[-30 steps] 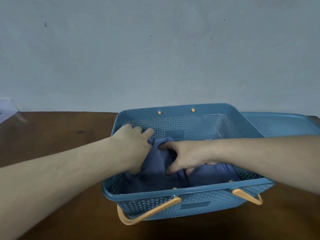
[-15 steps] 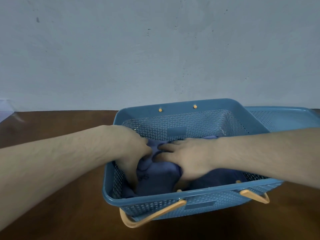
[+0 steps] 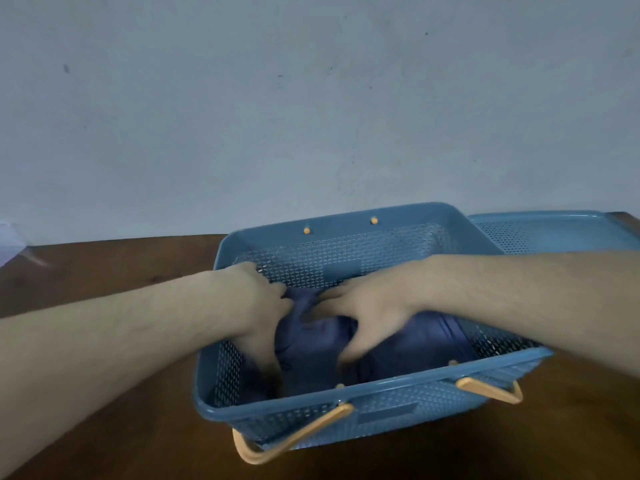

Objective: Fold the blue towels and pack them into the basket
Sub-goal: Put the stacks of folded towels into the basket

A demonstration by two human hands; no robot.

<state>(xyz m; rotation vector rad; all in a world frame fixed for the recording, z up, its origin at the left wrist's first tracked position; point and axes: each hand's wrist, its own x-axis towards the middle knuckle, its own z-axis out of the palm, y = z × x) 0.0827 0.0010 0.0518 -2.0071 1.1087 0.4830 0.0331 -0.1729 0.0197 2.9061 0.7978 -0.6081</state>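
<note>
Both hands are down inside the basket on the bench. The left hand and right hand press spread fingers onto a blue towel lying beneath and between them. Packing looks nearly done; no loose towels show elsewhere.

Two bare forearms enter from the lower left and right edges, no sleeves reaching into view; fine hair shows along both. Left hand and right hand are ungloved; no rings, watch or bands visible; fingers motion-blurred, nails not discernible.
</note>
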